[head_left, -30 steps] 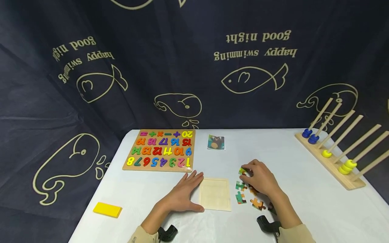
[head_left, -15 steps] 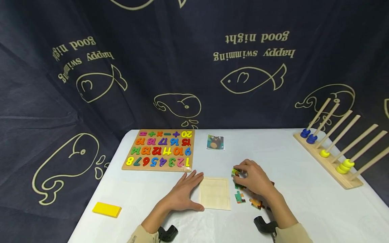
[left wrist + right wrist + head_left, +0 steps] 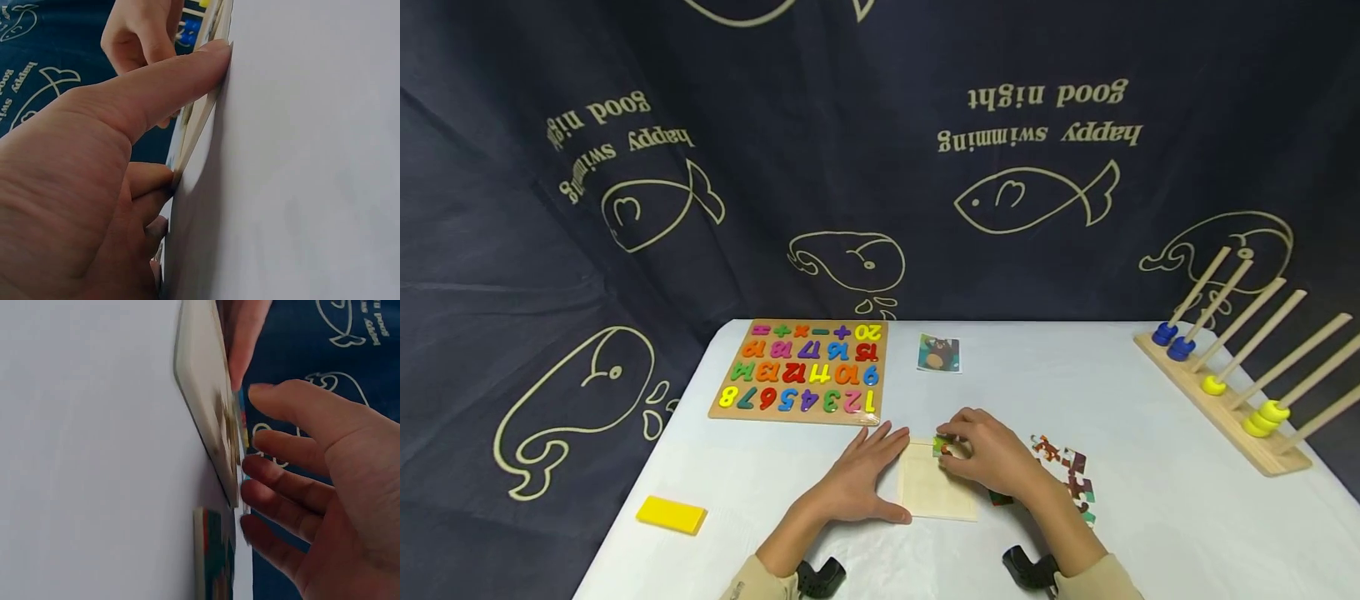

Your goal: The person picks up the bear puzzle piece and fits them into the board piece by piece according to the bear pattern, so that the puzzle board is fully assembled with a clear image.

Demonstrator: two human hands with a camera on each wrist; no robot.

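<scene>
A shallow wooden puzzle tray [image 3: 937, 497] lies on the white table before me. My left hand [image 3: 859, 481] rests at its left side with fingers stretched, the thumb [image 3: 187, 67] against its edge in the left wrist view. With thumb and index finger, my right hand [image 3: 988, 450] holds a green jigsaw piece [image 3: 939, 447] over the tray's upper part. More jigsaw pieces [image 3: 1077, 486] lie right of the tray, partly hidden behind the right forearm. In the right wrist view, one thick piece [image 3: 212, 550] lies near the tray's corner [image 3: 199, 362].
Behind the tray is a bear picture card [image 3: 938, 353]. A wooden number board [image 3: 801, 371] lies back left, a yellow block [image 3: 672, 515] front left. On the right stands a peg rack [image 3: 1221, 407] with blue and yellow beads. A dark patterned cloth [image 3: 880, 167] hangs behind.
My right hand has carried the green jigsaw piece left, from the loose pieces to over the tray. The left hand has stayed at the tray's side. The head view has shifted slightly.
</scene>
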